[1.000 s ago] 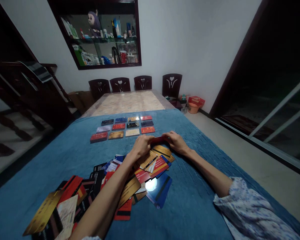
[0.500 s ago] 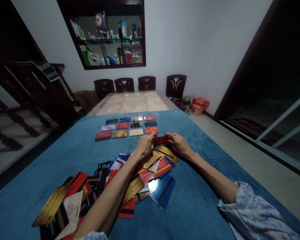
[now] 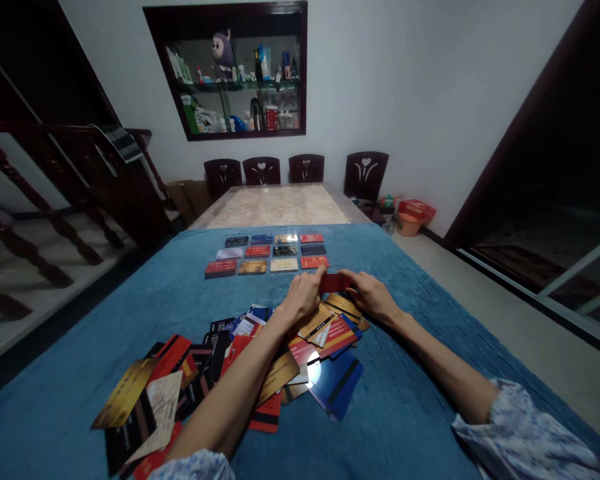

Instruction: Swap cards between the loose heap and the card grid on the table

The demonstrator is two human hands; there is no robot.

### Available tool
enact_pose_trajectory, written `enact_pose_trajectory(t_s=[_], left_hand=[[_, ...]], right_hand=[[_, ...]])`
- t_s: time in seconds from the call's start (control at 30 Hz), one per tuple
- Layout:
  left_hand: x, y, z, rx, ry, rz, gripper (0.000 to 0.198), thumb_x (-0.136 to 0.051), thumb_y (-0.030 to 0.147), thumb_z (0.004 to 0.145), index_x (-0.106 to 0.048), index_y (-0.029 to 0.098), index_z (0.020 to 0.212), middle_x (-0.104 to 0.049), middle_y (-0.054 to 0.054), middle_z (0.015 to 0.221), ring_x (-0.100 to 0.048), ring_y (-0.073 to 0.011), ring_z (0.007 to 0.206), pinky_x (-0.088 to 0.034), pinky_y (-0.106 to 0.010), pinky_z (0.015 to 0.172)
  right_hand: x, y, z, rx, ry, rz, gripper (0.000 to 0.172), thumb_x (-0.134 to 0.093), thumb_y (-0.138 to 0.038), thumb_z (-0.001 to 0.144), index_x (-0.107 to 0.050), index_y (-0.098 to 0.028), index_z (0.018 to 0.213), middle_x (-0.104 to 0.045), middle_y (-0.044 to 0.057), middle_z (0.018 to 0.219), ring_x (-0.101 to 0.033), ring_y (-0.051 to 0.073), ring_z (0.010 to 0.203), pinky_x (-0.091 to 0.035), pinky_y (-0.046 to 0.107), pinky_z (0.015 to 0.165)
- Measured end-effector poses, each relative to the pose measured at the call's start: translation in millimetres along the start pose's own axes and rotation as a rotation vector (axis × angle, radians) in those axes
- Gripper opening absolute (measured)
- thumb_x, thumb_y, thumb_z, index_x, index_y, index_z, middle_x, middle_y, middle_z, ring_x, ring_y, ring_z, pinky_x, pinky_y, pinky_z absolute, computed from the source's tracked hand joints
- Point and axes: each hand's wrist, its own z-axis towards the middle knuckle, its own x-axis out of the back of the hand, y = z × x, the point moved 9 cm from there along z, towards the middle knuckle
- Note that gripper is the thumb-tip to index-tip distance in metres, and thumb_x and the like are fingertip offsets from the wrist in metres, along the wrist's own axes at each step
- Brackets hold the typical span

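Between my two hands a red card stack (image 3: 335, 283) is held up on edge, gripped at both ends. My left hand (image 3: 304, 295) closes on its left end and my right hand (image 3: 373, 295) on its right end. How many cards are in it I cannot tell. Just below my hands lies a loose heap of cards, with a gold card (image 3: 345, 305), a red and yellow card (image 3: 336, 337) and a blue card (image 3: 337, 383). More cards, among them a gold card (image 3: 125, 393), spread to the left, partly hidden by my left forearm. Beyond my hands, neat card piles (image 3: 257, 251) stand in three rows.
A blue cloth (image 3: 405, 413) covers the near part of the table; its far marble-like top (image 3: 285, 205) is bare. Dark chairs (image 3: 307, 169) line the far side. A stair railing (image 3: 40, 180) is at left, a wall cabinet (image 3: 245, 83) at the back.
The whole view has shifted slightly, so the scene sits further right. Both hands keep hold of the red card stack, which shows a bit more of its face now.
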Motion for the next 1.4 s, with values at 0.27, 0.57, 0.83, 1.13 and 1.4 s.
enact_pose_trajectory(t_s=[0.27,0.57,0.83,1.13,1.4], left_hand=[[1.7,4.0,-1.4,0.005,-0.024,-0.017,0.052,-0.049,0.003,0.079,-0.044,0.018,0.129,-0.068,-0.013,0.103,-0.064,-0.027,0.1,-0.044,-0.033,0.086],[4.4,3.1,0.9,-0.023,0.031,-0.059,0.047,-0.048,0.001,0.079,-0.045,0.016,0.125,-0.067,-0.013,0.104,-0.063,-0.0254,0.099,-0.044,-0.032,0.084],[5.8,2.3,3.2,-0.065,0.047,-0.117,0.045,-0.05,0.006,0.081,-0.047,0.014,0.125,-0.064,-0.014,0.113,-0.058,-0.0266,0.105,-0.046,-0.036,0.089],[4.2,-1.3,1.9,-0.064,0.033,-0.064,0.048,-0.051,0.008,0.081,-0.045,0.016,0.128,-0.06,-0.014,0.119,-0.054,-0.0281,0.112,-0.046,-0.04,0.094],[18.5,3.6,0.8,-0.063,-0.017,0.1,0.037,-0.053,0.014,0.083,-0.05,0.016,0.12,-0.051,-0.015,0.128,-0.048,-0.0295,0.118,-0.046,-0.045,0.097]], right_hand=[[-3.6,0.9,4.2,0.042,0.006,0.002,0.047,-0.049,-0.013,0.089,-0.051,-0.02,0.136,-0.068,0.012,0.115,-0.059,0.027,0.095,-0.05,0.04,0.082],[2.9,-7.2,7.2,0.075,-0.008,-0.042,0.053,-0.05,-0.013,0.087,-0.046,-0.015,0.139,-0.064,0.014,0.104,-0.054,0.027,0.093,-0.046,0.038,0.081],[0.9,-5.5,8.3,0.075,-0.018,-0.095,0.055,-0.056,-0.023,0.088,-0.044,-0.014,0.14,-0.063,0.016,0.108,-0.054,0.029,0.096,-0.045,0.039,0.079],[10.6,-12.1,9.7,0.107,0.006,-0.106,0.05,-0.057,-0.031,0.087,-0.052,-0.016,0.135,-0.059,0.016,0.116,-0.051,0.03,0.103,-0.047,0.04,0.082],[10.2,-16.4,18.0,0.145,-0.028,-0.12,0.048,-0.06,-0.034,0.086,-0.056,-0.018,0.131,-0.058,0.016,0.12,-0.048,0.03,0.109,-0.047,0.042,0.085]])
